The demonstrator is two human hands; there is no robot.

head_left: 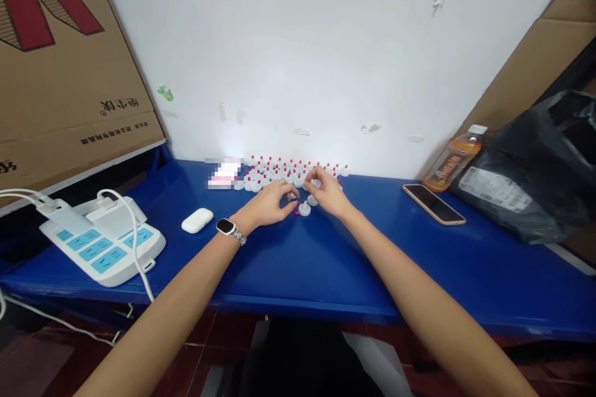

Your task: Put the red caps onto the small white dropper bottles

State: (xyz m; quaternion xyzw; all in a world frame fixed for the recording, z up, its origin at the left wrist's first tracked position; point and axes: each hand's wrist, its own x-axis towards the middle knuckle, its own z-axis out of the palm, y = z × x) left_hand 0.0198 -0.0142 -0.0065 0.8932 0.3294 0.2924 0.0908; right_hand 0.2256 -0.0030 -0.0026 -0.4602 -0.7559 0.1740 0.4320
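Many small translucent white nozzle caps with red tips (280,173) stand upright in close rows against the wall. My left hand (270,203) is at the near edge of these rows, its thumb and curved forefinger apart with a gap between them. Just right of its thumb is a loose red tip (297,213), beside a single white cap (304,209) without a red tip. My right hand (329,193) is closed in a pinch over the nearer caps; what its fingertips hold is too small to make out. Another white cap (312,200) lies under that hand.
On the blue table (288,267) are a white earphone case (197,221) and a power strip (105,254) with cables at left. To the right lie a phone (434,203), an orange drink bottle (454,161) and a black plastic bag (521,167). A large cardboard box (69,87) stands left.
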